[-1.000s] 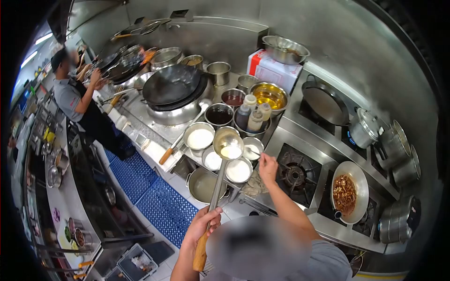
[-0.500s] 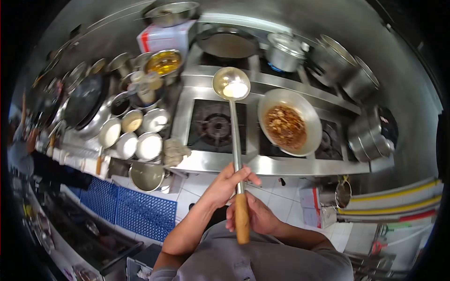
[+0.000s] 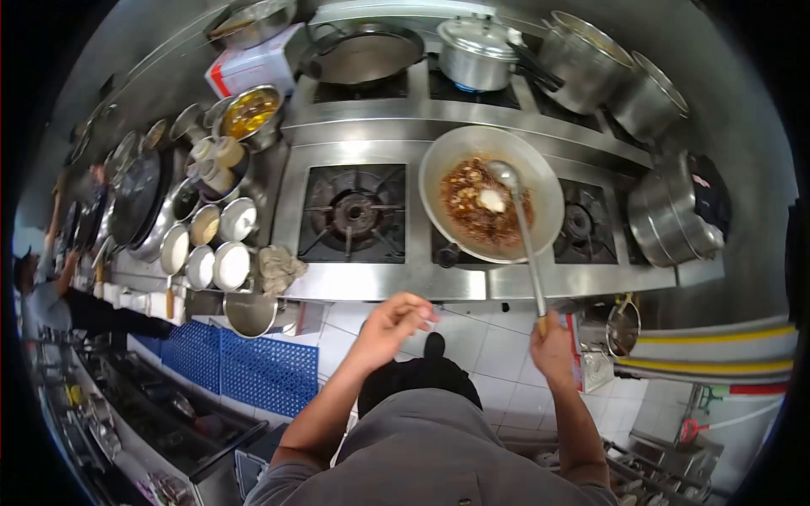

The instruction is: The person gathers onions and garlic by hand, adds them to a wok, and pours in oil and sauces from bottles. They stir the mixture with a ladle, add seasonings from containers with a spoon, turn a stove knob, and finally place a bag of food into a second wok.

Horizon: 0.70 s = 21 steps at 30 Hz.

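Note:
My right hand (image 3: 553, 347) is wrapped round the wooden handle of a long metal ladle (image 3: 530, 244). The ladle's bowl rests in a large pan (image 3: 544, 169) on the stove. Browned food pieces (image 3: 472, 215) lie in the pan, with a white lump (image 3: 492, 200) on them beside the ladle's bowl. My left hand (image 3: 392, 327) hangs in front of the stove edge, its fingers bent and apart, holding nothing.
An unused burner (image 3: 354, 212) lies left of the pan. Behind are a wok (image 3: 363, 59), a pressure cooker (image 3: 477, 55) over a blue flame and tall pots (image 3: 582, 63). Seasoning containers (image 3: 230, 266) and a cloth (image 3: 280, 270) sit left. Another person (image 3: 51, 299) stands far left.
The ladle has moved right and down into the pan, and the white contents are now on the food. My left hand has come away from the ladle; my right hand has shifted right with it.

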{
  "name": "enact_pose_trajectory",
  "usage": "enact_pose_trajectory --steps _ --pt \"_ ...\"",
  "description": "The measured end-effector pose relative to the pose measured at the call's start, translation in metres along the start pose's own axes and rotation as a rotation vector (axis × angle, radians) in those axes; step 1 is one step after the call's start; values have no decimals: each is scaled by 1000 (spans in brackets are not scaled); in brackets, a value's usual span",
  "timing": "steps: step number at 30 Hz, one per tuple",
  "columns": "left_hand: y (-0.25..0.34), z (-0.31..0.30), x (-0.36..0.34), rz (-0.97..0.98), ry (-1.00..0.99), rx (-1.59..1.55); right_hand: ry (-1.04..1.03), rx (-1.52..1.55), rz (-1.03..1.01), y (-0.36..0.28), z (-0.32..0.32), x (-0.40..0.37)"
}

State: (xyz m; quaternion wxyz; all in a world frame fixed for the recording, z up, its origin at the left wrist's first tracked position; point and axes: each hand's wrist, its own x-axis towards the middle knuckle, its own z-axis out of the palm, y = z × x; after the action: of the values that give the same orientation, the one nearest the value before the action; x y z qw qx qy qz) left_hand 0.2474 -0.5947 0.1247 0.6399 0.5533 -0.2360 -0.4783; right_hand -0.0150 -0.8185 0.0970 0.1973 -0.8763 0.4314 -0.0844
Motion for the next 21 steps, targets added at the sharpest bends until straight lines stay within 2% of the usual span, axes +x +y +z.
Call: enact_pose_trajectory --steps 3,5,8,11,13,15,18,20,21 --pt "8 -62 -14 -21 288 104 116 -71 -31 30 32 34" --pt "14 -103 -22 13 434 151 -82 363 322 -12 16 48" --pt "37 -162 -31 113 646 193 -198 731 393 -38 29 47" --pt "52 -234 -32 264 829 240 -263 771 415 -77 15 23" --pt "77 -270 -34 318 950 281 -330 677 343 -71 -4 2" --pt "90 -307 -33 285 1076 341 -353 646 501 -86 -31 -20" --pt "83 -371 -18 329 1155 385 -128 336 337 -87 -20 -34" --pt "86 -391 -4 291 1192 483 28 83 105 -87 9 -16" --pt "89 -395 6 271 1212 557 33 73 125 -93 21 -5"
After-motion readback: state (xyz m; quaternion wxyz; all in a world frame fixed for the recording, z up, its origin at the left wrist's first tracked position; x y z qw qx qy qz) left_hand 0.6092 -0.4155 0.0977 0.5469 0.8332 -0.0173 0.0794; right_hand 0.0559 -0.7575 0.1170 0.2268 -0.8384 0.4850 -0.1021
